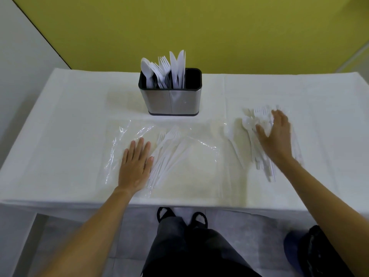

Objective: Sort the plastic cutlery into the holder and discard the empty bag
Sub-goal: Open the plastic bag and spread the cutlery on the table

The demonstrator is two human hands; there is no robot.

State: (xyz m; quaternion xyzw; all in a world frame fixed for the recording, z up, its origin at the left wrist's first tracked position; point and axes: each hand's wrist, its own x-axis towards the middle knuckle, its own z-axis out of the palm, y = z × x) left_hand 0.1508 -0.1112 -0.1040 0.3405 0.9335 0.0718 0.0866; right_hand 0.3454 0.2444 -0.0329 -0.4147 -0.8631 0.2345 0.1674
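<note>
Brushed-metal holder (183, 100) with black rim, glossy clear plastic bag (131, 132), matt white plastic cutlery (169, 150), white cloth-covered table (60, 126).

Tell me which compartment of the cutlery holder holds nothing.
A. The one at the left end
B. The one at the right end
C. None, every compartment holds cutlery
B: the right-end compartment of the holder shows only a dark interior, while spoons, forks and knives stand in the rest.

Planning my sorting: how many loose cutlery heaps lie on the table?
2. One heap on or inside the clear bag beside the left hand; a second heap under the right hand. Some pieces may be hidden.
</note>
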